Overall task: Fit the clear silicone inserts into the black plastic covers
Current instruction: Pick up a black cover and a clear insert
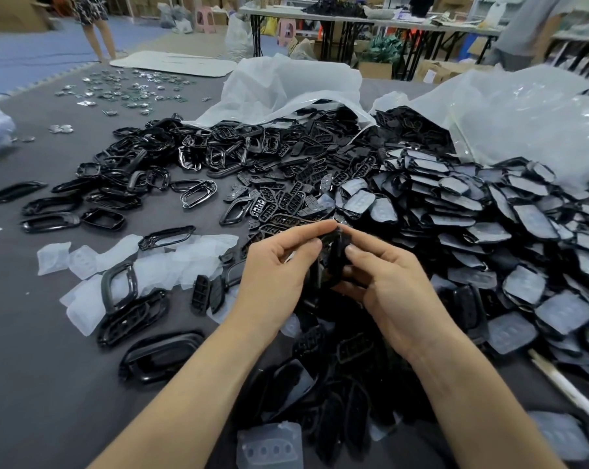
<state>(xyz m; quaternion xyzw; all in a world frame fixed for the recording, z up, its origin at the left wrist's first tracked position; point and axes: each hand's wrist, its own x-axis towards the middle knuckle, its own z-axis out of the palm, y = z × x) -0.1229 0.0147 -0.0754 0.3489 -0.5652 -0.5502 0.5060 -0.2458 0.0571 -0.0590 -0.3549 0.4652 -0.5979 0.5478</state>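
Note:
My left hand (279, 265) and my right hand (384, 282) meet above the table's middle, and both pinch one black plastic cover (335, 255) held edge-on between the fingertips. Whether an insert sits in it is hidden by my fingers. Loose clear silicone inserts (134, 262) lie in a patch to the left, and one more clear insert (271, 446) lies near the front edge. Empty black covers (286, 198) are heaped behind my hands. A large heap of covers with inserts fitted (489, 231) fills the right side.
Glossy black frames (124, 177) are scattered at the left and one (161, 355) lies near my left forearm. Two open plastic bags (286, 86) stand at the back. Small shiny metal parts (130, 89) lie far left. A pale stick (570, 387) lies at the right. People stand behind, beside other tables.

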